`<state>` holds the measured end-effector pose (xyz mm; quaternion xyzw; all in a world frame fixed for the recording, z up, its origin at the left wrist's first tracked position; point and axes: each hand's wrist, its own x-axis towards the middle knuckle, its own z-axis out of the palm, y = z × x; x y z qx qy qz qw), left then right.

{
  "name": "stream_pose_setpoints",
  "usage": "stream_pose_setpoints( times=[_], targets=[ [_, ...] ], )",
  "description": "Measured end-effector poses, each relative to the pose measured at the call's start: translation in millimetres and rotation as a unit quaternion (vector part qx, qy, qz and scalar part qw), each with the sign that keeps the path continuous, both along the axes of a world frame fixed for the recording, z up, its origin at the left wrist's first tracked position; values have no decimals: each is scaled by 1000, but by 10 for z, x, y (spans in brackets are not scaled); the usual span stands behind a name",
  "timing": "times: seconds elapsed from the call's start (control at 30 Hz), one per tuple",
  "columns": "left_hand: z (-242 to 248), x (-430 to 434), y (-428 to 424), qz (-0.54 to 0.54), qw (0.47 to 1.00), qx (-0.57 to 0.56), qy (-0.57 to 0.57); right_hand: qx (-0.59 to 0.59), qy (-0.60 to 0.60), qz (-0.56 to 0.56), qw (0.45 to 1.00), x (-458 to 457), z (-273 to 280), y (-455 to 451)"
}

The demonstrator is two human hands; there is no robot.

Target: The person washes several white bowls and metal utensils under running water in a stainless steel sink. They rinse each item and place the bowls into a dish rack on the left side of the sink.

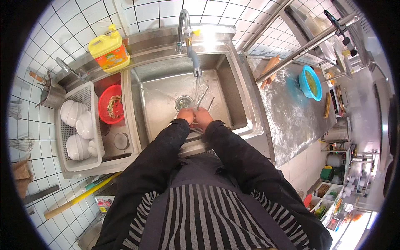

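My left hand and my right hand are close together over the near part of a stainless steel sink basin. Both are closed around thin metal utensils, whose ends stick out beyond and below my fingers; their exact kind cannot be told. Water runs from the grey hose end of the faucet down onto the utensils and my hands. Left of the stream, the round drain strainer holds some green scraps. My fingertips are partly hidden.
At left, a grey plastic basket holds white bowls, beside a red colander with food scraps. A yellow detergent jug stands behind. To the right, a floury steel table bears a rolling pin and a blue basin.
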<state>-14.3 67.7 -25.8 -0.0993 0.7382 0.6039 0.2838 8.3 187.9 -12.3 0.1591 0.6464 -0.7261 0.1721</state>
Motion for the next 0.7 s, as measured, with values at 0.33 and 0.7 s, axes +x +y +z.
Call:
stream_pose_setpoints(
  times=[0.33,0.7],
  targets=[
    [254,8,-9,-16,999,-9,-49,137,-87,-27,986,-93,11,71],
    [107,-82,-121,-164,971,-123,120,277,206,183,921,-148,-492,176]
  ],
)
